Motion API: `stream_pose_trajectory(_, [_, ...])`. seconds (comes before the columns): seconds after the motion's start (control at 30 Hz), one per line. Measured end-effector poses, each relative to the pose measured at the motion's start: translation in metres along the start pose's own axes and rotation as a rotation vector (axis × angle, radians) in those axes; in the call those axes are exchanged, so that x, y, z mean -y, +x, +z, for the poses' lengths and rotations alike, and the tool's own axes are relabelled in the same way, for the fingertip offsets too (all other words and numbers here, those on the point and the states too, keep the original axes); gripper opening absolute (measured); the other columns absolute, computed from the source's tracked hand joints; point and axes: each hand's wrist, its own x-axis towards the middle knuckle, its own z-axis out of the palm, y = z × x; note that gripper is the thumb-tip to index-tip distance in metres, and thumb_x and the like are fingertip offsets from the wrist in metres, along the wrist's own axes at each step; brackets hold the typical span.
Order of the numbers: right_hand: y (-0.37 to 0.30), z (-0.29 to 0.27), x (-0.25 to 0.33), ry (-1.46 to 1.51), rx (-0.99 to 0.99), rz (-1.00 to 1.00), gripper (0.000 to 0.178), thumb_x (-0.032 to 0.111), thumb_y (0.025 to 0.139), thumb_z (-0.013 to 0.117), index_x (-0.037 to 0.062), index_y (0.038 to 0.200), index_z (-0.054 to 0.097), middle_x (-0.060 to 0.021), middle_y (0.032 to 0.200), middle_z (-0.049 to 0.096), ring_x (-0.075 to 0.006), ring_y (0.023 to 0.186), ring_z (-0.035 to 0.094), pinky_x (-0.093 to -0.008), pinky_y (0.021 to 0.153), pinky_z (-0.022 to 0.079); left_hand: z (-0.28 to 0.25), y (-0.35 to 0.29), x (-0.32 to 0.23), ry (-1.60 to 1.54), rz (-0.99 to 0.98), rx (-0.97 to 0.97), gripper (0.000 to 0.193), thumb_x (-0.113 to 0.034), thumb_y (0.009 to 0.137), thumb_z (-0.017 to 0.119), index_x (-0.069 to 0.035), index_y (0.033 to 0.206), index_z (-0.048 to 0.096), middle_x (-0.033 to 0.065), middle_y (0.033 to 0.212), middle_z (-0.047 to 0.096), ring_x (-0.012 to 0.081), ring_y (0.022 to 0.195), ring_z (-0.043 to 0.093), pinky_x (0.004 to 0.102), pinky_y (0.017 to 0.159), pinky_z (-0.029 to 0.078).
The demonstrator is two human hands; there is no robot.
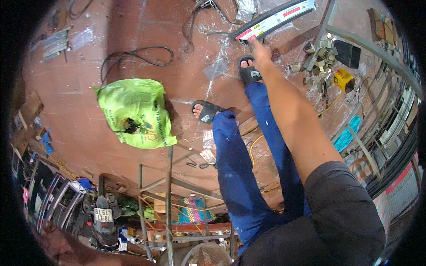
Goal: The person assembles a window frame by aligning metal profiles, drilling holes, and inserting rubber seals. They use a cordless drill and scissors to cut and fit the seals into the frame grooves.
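Note:
My right arm reaches away across the floor, and my right hand (261, 54) is closed at the near end of a long black profile (276, 20). A white film with red and yellow printed patches covers the profile's upper face. The fingers' far side is hidden behind the hand. My left hand (57, 244) hangs low at the left rim, dark and blurred, away from the profile. Its fingers are too smeared to read, and nothing can be made out in it.
A green plastic sack (137, 102) lies left of my sandalled feet, beside a black cable (133, 53). Several metal offcuts (321, 57) are heaped at right near a yellow container (343, 80). A metal frame (169, 199) stands close by; a motorbike (104, 217) is lower left.

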Motion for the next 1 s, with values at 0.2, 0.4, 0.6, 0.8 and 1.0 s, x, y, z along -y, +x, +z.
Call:
stream_pose_trajectory(0.2, [0.085,0.05,0.017,0.044,-0.334,0.028,0.096,0.05,0.075,0.094,-0.011,0.138,0.054,-0.0293,0.14,0.063,-0.0365,0.121,0.067,-0.0447,0.098,0.056,0.159,-0.232,0.244,-0.105,-0.837,-0.524,0.073,-0.052,0.107,0.049,0.0,0.158,0.042,0.0161,0.134,0.059,0.0292,0.12,0.06,0.0478,0.11,0.038])
stream_pose_trajectory(0.4, [0.1,0.025,0.008,0.472,-0.173,-0.075,0.07,0.032,0.079,0.084,-0.0077,0.13,0.059,-0.0181,0.114,0.07,-0.0314,0.087,0.072,-0.0456,0.076,0.06,0.245,-0.432,0.257,-0.232,-1.638,-0.039,0.055,-0.047,0.112,0.052,-0.01,0.153,0.054,0.0107,0.132,0.068,0.0187,0.108,0.068,0.0344,0.091,0.057])
stream_pose_trajectory(0.6, [-0.073,-0.068,-0.024,0.103,-0.381,-0.354,0.074,0.04,0.077,0.084,-0.008,0.129,0.064,-0.0301,0.121,0.069,-0.0387,0.112,0.067,-0.046,0.1,0.05,0.212,-0.406,0.21,-0.13,-1.425,0.03,0.055,-0.045,0.109,0.06,-0.004,0.145,0.058,0.0165,0.122,0.073,0.027,0.104,0.074,0.039,0.088,0.058])
stream_pose_trajectory(0.8, [-0.302,-0.157,-0.062,-0.089,-0.183,-0.599,0.066,0.028,0.075,0.09,-0.0029,0.121,0.055,-0.0204,0.113,0.061,-0.037,0.107,0.059,-0.0484,0.099,0.046,0.177,-0.322,0.159,-0.175,-1.064,-0.059,0.053,-0.038,0.11,0.058,-0.002,0.148,0.054,0.0138,0.117,0.073,0.0221,0.096,0.074,0.0325,0.081,0.057])
stream_pose_trajectory(1.0, [-0.5,-0.252,-0.028,-0.526,0.002,-0.73,0.077,0.03,0.074,0.089,-0.0036,0.131,0.051,-0.0249,0.125,0.057,-0.0433,0.118,0.058,-0.0494,0.101,0.047,0.197,-0.187,0.063,-0.275,-0.795,0.033,0.057,-0.035,0.108,0.063,-0.004,0.153,0.05,0.0137,0.114,0.073,0.0224,0.093,0.074,0.0311,0.077,0.057])
